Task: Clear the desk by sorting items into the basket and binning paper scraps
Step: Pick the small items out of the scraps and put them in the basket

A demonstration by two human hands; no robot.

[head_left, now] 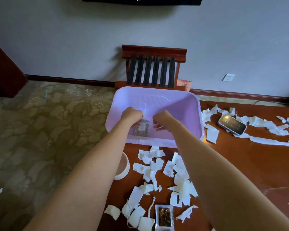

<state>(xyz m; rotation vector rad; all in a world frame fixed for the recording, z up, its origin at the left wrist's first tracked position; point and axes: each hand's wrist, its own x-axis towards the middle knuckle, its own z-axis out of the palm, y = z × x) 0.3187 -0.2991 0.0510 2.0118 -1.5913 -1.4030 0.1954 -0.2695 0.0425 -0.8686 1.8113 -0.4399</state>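
Inside the lilac plastic basket [157, 93], low against its near wall, the left hand [131, 115] curls its fingers round the top of a small clear glass bottle of amber liquid with a pale label [141, 129]. The bottle stands roughly upright, its base at or close to the basket floor. Gripping it by the neck looks meant to set it down standing rather than drop it.

Just beside it, the right hand [162, 120] hovers with fingers loosely bent and nothing visible in them, apart from the bottle. It is probably there to steady the bottle if it tips.

The basket sits at the far left corner of the reddish-brown wooden desk [249, 172], within easy reach of both arms.

Torn white paper scraps [157, 164] litter the desk in front of the basket and trail off to the right. Among them lie a white phone-like device with a dark screen [232, 125] and, at the near edge, a clear packet of brown pieces [164, 215]. A round white ribbed container [124, 165] sits at the desk's left edge.

By my reading, sorting has barely begun and no scraps are binned yet.
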